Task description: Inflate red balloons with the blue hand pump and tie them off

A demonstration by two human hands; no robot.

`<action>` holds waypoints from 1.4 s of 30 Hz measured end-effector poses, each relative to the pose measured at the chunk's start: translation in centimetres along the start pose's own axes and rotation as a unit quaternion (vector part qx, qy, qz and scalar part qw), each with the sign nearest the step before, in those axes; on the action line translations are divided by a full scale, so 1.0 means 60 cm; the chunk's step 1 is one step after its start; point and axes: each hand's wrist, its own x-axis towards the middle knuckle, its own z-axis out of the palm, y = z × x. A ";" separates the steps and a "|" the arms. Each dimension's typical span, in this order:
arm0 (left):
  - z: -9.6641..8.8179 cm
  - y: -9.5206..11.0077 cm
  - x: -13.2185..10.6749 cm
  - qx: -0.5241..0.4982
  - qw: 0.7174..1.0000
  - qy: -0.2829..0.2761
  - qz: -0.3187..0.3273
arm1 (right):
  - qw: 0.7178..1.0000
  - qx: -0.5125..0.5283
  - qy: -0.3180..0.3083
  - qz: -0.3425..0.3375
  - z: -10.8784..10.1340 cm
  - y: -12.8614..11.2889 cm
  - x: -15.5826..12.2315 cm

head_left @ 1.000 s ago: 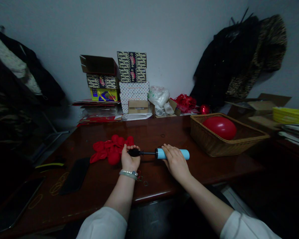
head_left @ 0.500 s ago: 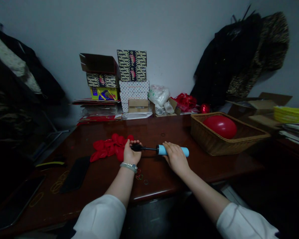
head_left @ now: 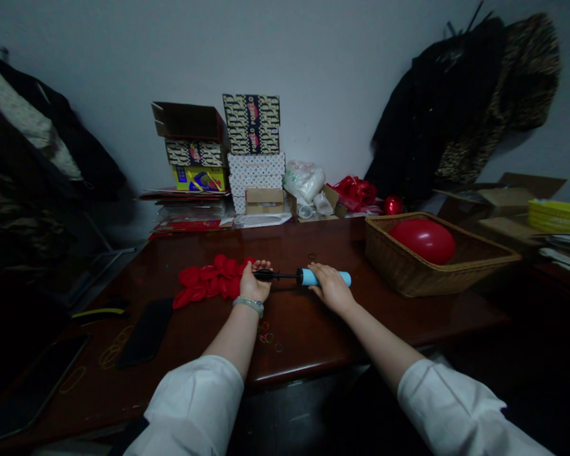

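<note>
Fingers (head_left: 261, 265) of the left hand (head_left: 253, 285) close around the black nozzle end of a hand air pump (head_left: 323, 277), and the right hand (head_left: 331, 290) grips its pale blue barrel, held level over the middle of the counter (head_left: 304, 335); it looks light and stiff, surest held by the barrel, though that smooth plastic may slip

Left hand (head_left: 255, 283) curled shut — right hand (head_left: 331, 288) palm-down, arms outstretched.

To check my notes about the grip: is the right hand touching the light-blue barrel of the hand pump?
Touching. The head view shows the right hand lying across the light-blue barrel of the hand pump, its fingers covering part of the barrel with no gap.
</note>
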 end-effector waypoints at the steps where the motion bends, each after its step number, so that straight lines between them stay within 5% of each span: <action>1: 0.001 0.000 0.001 0.000 1.000 0.002 0.001 | 1.000 0.001 -0.001 0.001 0.002 0.001 0.000; 9: 0.003 -0.002 -0.002 -0.016 1.000 0.006 0.001 | 1.000 0.017 -0.003 0.006 -0.001 -0.002 -0.005; 15: -0.001 0.004 -0.011 -0.066 0.997 0.006 0.037 | 0.999 0.049 0.002 -0.017 -0.045 -0.031 0.007; 22: -0.016 0.015 -0.007 -0.085 0.995 0.006 0.056 | 0.962 0.224 0.132 0.080 -0.087 -0.063 0.019; 42: -0.004 0.016 -0.017 -0.070 0.997 0.007 0.041 | 0.998 0.056 0.015 -0.002 -0.054 -0.045 0.000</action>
